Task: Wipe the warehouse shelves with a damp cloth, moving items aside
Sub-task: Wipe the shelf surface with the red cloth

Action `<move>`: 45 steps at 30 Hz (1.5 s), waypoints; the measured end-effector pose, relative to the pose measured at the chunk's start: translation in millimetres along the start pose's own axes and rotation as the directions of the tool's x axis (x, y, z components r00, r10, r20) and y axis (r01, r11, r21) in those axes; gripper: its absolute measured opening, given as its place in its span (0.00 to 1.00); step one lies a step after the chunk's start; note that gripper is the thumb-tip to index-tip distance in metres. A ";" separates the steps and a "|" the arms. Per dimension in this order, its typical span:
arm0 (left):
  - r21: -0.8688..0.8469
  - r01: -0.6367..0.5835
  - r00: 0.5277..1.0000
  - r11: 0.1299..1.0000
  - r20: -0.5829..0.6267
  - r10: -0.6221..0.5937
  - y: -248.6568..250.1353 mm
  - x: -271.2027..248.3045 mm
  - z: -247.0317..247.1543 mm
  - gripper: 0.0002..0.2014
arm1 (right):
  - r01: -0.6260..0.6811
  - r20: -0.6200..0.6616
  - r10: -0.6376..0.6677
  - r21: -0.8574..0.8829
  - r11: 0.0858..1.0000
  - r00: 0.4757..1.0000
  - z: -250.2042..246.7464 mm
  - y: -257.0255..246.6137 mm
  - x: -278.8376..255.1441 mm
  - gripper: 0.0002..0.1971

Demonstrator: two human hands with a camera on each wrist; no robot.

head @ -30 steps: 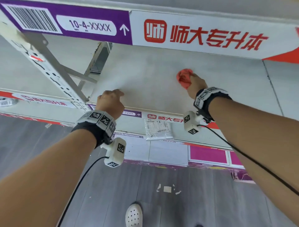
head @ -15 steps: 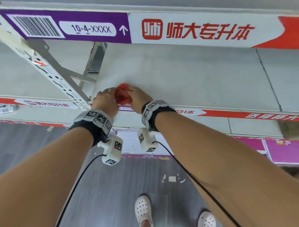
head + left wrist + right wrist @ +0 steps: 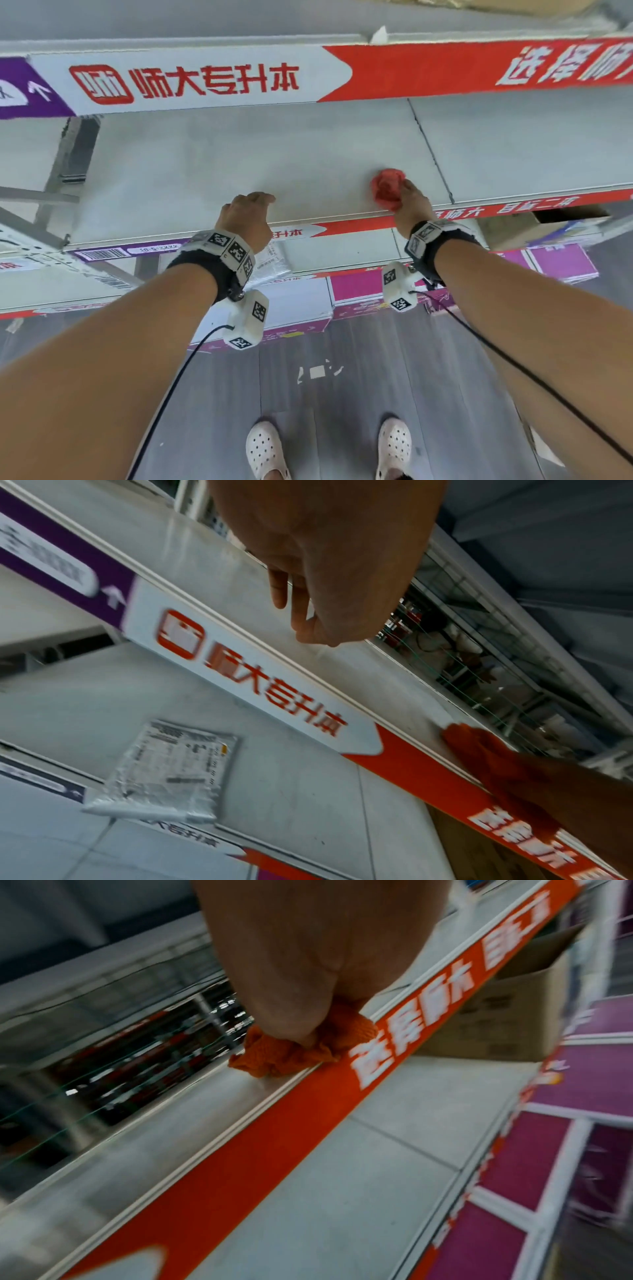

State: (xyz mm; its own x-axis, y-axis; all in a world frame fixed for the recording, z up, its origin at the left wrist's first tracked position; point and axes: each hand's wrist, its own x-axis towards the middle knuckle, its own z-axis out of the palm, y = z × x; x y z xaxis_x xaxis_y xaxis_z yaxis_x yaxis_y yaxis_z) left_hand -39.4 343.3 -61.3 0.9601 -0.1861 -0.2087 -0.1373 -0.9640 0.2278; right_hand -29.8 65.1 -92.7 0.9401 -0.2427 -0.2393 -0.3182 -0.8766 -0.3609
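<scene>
Cloth [image 3: 388, 188] bunched, no clear long axis.

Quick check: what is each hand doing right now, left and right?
Left hand: holds nothing, fingers loosely curled, resting at the shelf front edge.
Right hand: grip closed on the bunched red cloth, pressed on the shelf.

Red cloth [image 3: 387, 188], grey shelf [image 3: 239, 161]

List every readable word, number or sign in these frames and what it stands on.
"师大专升本", beside a red logo: upper shelf edge strip.
Same text, partly hidden: wiped shelf's edge strip.
White slogan on the red strips: cut off, blurred.
Barcode label: unreadable.
Plastic packet print: too small.
</scene>
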 end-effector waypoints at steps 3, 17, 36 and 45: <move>0.000 -0.036 0.999 0.999 0.013 0.036 18.4 4.6 7.3 0.30 | -0.141 -0.055 0.141 -0.001 0.990 0.988 -15.6 36.4 6.7 0.28; 0.055 0.106 0.994 0.993 0.020 -0.107 -2.8 1.6 12.3 0.31 | 0.490 0.098 -0.484 -0.050 0.870 0.870 56.9 -111.2 -2.2 0.24; 0.078 -0.086 0.996 0.993 0.029 0.084 205.4 72.8 44.7 0.31 | -0.204 -0.056 0.199 -0.123 0.971 0.978 -102.5 200.2 73.3 0.30; 0.155 0.053 0.993 0.987 0.095 -0.068 250.1 107.4 40.7 0.27 | -0.317 -0.108 0.308 -0.077 0.945 0.945 -122.4 238.7 126.5 0.31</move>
State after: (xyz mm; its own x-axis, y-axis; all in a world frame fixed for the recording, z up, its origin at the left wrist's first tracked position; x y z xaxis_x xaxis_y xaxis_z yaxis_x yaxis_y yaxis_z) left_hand 19.5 74.5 -65.5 0.9398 -0.1372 -0.3129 -0.1223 -0.9902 0.0667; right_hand 28.2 -225.7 -98.8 0.8035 -0.5447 -0.2402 -0.5897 -0.7836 -0.1956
